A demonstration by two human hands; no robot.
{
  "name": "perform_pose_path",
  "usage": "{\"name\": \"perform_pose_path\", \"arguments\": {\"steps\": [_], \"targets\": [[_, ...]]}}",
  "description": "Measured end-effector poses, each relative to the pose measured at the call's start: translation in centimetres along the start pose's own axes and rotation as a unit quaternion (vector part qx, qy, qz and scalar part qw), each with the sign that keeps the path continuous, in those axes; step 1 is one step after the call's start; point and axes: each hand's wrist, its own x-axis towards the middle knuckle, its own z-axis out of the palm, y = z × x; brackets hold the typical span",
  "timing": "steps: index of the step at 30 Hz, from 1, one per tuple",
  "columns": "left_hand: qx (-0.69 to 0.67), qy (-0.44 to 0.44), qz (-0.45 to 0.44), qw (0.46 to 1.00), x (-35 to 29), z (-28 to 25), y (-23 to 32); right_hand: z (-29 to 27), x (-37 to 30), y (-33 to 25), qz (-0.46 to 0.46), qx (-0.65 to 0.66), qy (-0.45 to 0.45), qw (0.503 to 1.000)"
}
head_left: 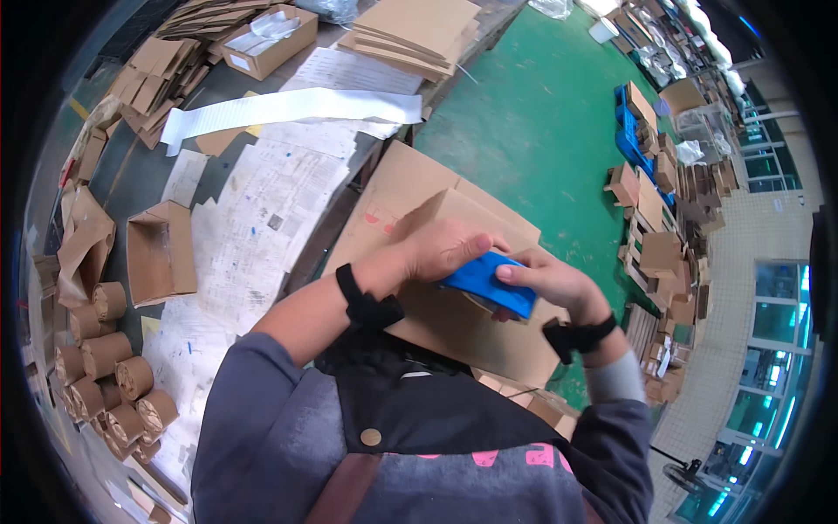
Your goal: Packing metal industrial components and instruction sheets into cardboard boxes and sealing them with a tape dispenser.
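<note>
Blue block (502, 281) was held above the cardboard box (515, 354), right of centre | long axis slanted from left hand (439, 251) toward box's near right corner | right hand (559, 283) pinched it, thumb on top; left curled alongside, grip unclear | paper-strewn table (218, 172) leftward, green floor (497, 131) beyond

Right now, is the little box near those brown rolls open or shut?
Open. The small cardboard box has nothing covering its mouth, so its inside shows.

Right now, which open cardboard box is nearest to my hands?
The large box directly below your left hand and right hand, with red marks; the smaller open boxes are farther away.
</note>
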Motion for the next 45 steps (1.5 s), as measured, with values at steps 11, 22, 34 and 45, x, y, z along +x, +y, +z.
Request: {"name": "perform_pose_path", "arguments": {"steps": [11,22,34,45], "targets": [[0.527,-0.067,-0.049,0.846,0.5,3.8,-0.5,-10.9,-23.7,21.2,0.203,-0.062,0.263,0.941],[0.543,0.134,-0.029,0.829,-1.4,4.6,1.8,-4.0,-5.6,25.7,0.101,-0.293,0.353,0.883],[-0.241,0.545,-0.171,0.785,-6.5,6.1,1.5,2.8,-10.4,27.9,-0.048,-0.201,0.654,0.727],[0.026,0.333,-0.359,0.871,-8.5,6.8,-2.7,3.9,-12.9,44.3,-0.118,0.194,0.738,0.636]]}}
